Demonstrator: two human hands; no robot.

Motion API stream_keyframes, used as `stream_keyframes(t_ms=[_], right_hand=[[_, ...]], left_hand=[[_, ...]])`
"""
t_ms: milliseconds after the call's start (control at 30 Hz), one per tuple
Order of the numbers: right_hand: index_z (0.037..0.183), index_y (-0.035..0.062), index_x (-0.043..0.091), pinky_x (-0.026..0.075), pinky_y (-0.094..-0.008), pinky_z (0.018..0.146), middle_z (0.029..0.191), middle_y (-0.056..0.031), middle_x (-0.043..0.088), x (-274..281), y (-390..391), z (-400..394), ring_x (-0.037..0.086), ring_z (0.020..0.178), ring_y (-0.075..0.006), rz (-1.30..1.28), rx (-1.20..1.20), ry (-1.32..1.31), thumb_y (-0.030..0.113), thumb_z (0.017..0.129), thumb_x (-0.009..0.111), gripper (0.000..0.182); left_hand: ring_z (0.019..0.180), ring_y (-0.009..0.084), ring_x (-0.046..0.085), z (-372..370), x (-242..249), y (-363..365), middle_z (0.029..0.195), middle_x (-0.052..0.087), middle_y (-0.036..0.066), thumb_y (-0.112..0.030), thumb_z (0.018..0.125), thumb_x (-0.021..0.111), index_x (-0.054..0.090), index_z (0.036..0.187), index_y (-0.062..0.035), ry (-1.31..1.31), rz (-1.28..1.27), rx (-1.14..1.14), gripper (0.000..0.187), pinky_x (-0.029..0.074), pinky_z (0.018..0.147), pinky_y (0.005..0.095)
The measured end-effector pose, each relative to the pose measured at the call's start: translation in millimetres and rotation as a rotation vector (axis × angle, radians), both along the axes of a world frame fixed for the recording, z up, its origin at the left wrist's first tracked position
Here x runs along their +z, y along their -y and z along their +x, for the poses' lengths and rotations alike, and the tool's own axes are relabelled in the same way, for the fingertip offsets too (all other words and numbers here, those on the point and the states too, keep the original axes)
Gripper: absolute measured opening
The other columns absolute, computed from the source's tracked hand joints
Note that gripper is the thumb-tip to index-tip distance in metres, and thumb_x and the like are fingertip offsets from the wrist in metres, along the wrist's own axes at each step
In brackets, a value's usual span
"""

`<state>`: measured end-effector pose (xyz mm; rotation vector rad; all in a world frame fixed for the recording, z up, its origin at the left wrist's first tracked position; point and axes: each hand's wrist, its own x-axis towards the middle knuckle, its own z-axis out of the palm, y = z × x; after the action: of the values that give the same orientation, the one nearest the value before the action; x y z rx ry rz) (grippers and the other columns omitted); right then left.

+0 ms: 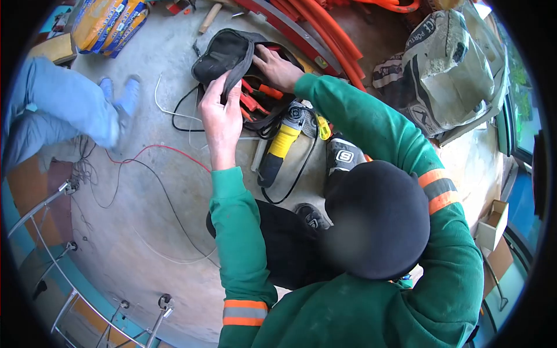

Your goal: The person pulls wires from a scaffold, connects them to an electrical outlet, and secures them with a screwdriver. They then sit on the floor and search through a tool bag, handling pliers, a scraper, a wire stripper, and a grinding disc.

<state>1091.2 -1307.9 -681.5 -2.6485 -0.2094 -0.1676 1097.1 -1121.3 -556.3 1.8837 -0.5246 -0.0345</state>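
A black tool bag (223,56) lies open on the floor, with red-handled tools (252,104) showing inside. My left hand (222,110) is closed on the bag's black flap, thumb and fingers pinching its edge. At the right side of the opening, my right hand (279,71) reaches in against the bag; its fingertips are partly hidden, so its grip is unclear. Just below the bag lies a yellow and black angle grinder (279,142) with a black cord. A yellow tag or tape piece (324,127) is beside the grinder's head.
Orange pipes (331,35) and a red level (290,32) lie beyond the bag. A cement sack (447,75) stands at right. Another person's legs (64,110) are at left. Cables (159,200) cross the floor; a wheeled metal frame (61,269) is at lower left.
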Motion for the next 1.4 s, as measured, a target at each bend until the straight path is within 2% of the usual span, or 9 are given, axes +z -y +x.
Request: stream_keyframes(t_ms=[167,300,533,567,733,1033,1133,1233,1400], right_hand=[[0.126,-0.0068,0.053,0.06,-0.0362,0.076,0.13,-0.035,0.046,-20.3,-1.6,6.4,0.056,0.114,-0.0427,-0.509,0.134,0.267,0.019,0.085,0.053,0.049],[0.116,-0.0012,0.064,0.027,-0.0542,0.112,0.125,-0.0245,0.059,-48.2,-10.7,31.6,0.046,0.127,-0.0478,-0.476,0.087,0.279,0.028,0.087,0.049,0.044],[0.138,0.0002,0.049,0.031,-0.0485,0.109,0.143,-0.0214,0.048,-15.6,-0.4,41.1,0.041,0.135,-0.0368,-0.861,0.02,0.193,0.027,0.093,0.044,0.053],[0.14,0.0013,0.047,0.042,-0.0441,0.099,0.139,-0.0203,0.05,-14.3,2.4,40.6,0.054,0.12,-0.0365,-0.899,0.024,0.24,0.026,0.093,0.046,0.053],[0.149,0.0237,0.036,0.055,-0.0466,0.074,0.128,-0.0224,0.046,-28.3,26.4,13.3,0.064,0.088,-0.0334,-0.447,-0.093,0.078,0.018,0.087,0.055,0.064],[0.136,0.0225,0.047,0.056,-0.0445,0.07,0.093,-0.0221,0.069,-17.1,61.6,14.5,0.069,0.081,-0.036,0.396,-0.187,-0.459,0.031,0.098,0.055,0.04],[0.126,0.0219,0.057,0.056,-0.0461,0.074,0.099,-0.0166,0.071,-2.9,63.0,16.2,0.069,0.083,-0.0381,0.499,-0.244,-0.614,0.024,0.093,0.054,0.033],[0.125,0.0227,0.06,0.056,-0.0464,0.077,0.101,-0.0163,0.071,-7.1,45.2,12.7,0.069,0.087,-0.0368,-0.092,-0.282,-0.275,0.015,0.09,0.053,0.037],[0.123,0.0138,0.062,0.052,-0.0442,0.087,0.108,-0.0142,0.069,-15.8,72.7,5.7,0.064,0.101,-0.0356,0.249,-0.005,-0.216,0.01,0.089,0.053,0.035]], left_hand=[[0.085,0.0286,0.066,-2.4,-4.6,15.3,0.093,0.066,0.015,-0.012,0.09,0.066,0.067,0.108,0.0007,0.072,0.09,0.009,0.023,0.05,0.077,0.036],[0.083,0.0339,0.064,-13.2,-0.4,33.4,0.089,0.064,0.016,-0.012,0.089,0.066,0.067,0.106,-0.0002,0.054,0.15,-0.112,0.021,0.049,0.074,0.0392],[0.083,0.027,0.065,2.8,-17.8,10.4,0.092,0.066,0.016,-0.013,0.092,0.064,0.066,0.107,0.004,-0.015,0.086,0.196,0.023,0.049,0.076,0.0374],[0.086,0.0261,0.065,6.1,-18.8,7.2,0.096,0.068,0.016,-0.013,0.092,0.064,0.066,0.109,0.0046,-0.04,0.05,0.223,0.024,0.05,0.08,0.0363],[0.089,0.0249,0.066,9.1,-17.6,6.8,0.097,0.068,0.015,-0.011,0.092,0.063,0.066,0.108,0.0046,-0.093,-0.035,0.258,0.023,0.05,0.082,0.0355],[0.088,0.0214,0.066,4.0,-19.1,13.0,0.098,0.069,0.014,-0.012,0.092,0.064,0.067,0.107,0.0043,-0.132,-0.084,0.21,0.022,0.05,0.082,0.0334],[0.088,0.0216,0.065,2.4,-14.6,17.7,0.097,0.069,0.014,-0.012,0.092,0.064,0.067,0.107,0.0042,-0.136,-0.064,0.201,0.022,0.05,0.082,0.0336],[0.089,0.0213,0.065,1.5,-14.8,16.8,0.099,0.068,0.013,-0.013,0.093,0.064,0.067,0.108,0.0042,-0.085,-0.015,0.152,0.023,0.05,0.083,0.0335],[0.092,0.0148,0.062,3.8,-12.1,4.7,0.1,0.069,0.01,-0.012,0.095,0.061,0.065,0.111,0.0051,-0.202,-0.14,0.2,0.024,0.049,0.084,0.0303]])
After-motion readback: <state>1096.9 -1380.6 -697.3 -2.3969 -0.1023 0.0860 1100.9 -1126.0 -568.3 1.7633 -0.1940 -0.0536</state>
